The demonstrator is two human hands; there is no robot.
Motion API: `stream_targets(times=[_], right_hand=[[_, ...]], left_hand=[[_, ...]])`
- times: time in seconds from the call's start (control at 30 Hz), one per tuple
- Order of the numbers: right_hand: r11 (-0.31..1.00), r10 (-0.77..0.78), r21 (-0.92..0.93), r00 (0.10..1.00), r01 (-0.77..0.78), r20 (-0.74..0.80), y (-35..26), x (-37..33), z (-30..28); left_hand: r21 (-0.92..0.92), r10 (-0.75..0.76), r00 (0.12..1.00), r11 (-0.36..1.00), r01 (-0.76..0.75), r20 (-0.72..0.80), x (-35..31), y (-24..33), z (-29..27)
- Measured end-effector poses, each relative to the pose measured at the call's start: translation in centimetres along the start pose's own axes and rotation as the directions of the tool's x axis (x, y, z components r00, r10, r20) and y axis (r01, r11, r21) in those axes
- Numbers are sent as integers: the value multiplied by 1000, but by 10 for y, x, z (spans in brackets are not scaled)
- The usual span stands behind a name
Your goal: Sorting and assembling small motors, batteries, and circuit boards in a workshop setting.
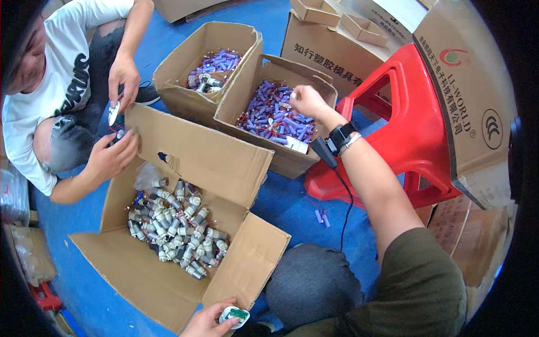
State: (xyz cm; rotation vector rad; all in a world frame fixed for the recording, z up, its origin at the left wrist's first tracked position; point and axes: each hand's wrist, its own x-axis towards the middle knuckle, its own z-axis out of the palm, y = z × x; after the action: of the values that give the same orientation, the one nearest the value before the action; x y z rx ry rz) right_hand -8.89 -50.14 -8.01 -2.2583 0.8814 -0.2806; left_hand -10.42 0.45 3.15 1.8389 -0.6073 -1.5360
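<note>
Floor: a blue floor [297,216] carries open cartons; a red stool [387,135] and a tall carton [471,112] stand at the right.
Left hand: the left hand [208,323] grasps a small white case [236,315] by its edge, green board facing up, beside the near carton's flap.
Right hand: the right hand [309,104], fingers curled, is over the purple cylinders [275,115]; whether it pinches anything cannot be told.
Wrist: a black strap [341,136] with a box attached; its cable [351,196] hangs down past the stool.
Cylinder carton: this carton [289,163] holds the purple cylinders, tangled with thin red wires.
Near carton: the near carton [151,289], flaps spread, holds a heap of grey-and-white motors [179,224].
Far carton: the far carton [185,101] contains more purple cylinders and a few pale parts.
Co-worker: a co-worker's hands [115,153] hold a white piece and a small wired part over the near carton's raised flap.
Stray cylinders: two loose cylinders [323,218] lie on the floor near the stool; a foot could crush them.
Hazards: tangled wires could snag and tear if one cylinder were pulled sharply; the hanging cable might catch the stool; a loose edge grip could drop the case.
</note>
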Motion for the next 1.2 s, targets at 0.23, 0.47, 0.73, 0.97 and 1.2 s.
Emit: stream_targets(times=[0.23,0.47,0.73,0.97,1.2], right_hand=[[927,-163,-348,986,141,-34,32,-1,-4],[750,44,661,999,-38,8,-12,-11,-7],[882,-47,457,987,114,-155,3,-12,-5],[834,-13,542,984,108,-177,-15,-22,-10],[848,-6,526,993,66,-115,-10,-26,-7]], left_hand=[[87,-9,1000,996,6,27,13,-27,0],[183,24,996,982,-39,85,8,-22,-2],[209,40,995,976,-57,86,10,-25,1],[211,-4,997,977,-13,78,8,-23,1],[210,19,996,977,-36,84,9,-23,2]])
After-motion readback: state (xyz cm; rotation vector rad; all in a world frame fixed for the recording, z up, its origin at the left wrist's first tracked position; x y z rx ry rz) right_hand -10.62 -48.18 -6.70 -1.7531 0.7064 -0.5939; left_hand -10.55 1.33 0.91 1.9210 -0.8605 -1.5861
